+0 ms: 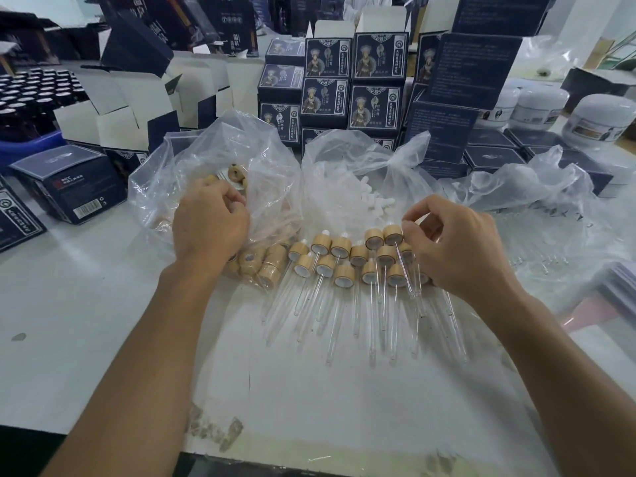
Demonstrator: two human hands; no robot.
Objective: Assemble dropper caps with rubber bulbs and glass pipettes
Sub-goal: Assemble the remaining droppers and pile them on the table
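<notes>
We looked down at a white bench crowded with packaging. Our landmark was the cluster of finished droppers lying in the middle: well over a dozen round bamboo-coloured caps, each with a white rubber bulb at its far end and a clear glass pipette pointing toward us.

At the right end of that cluster, our right hand held one more finished dropper, its fingers curled and pinching the cap end, with the pipette slanting down over its neighbours. We judged it was being laid onto the pile.

To the left of the cluster, our left hand reached into a clear plastic bag of loose bamboo caps. Its fingers were curled inward, but we could not tell whether they had closed on a cap.

Just behind the cluster sat a second clear bag of small white rubber bulbs, holding many. To the right of the cluster, a crumpled plastic sheet carried loose glass pipettes. Dark blue printed cartons stood stacked behind the bags.

We judged the work well under way, with plenty of parts left to join.
</notes>
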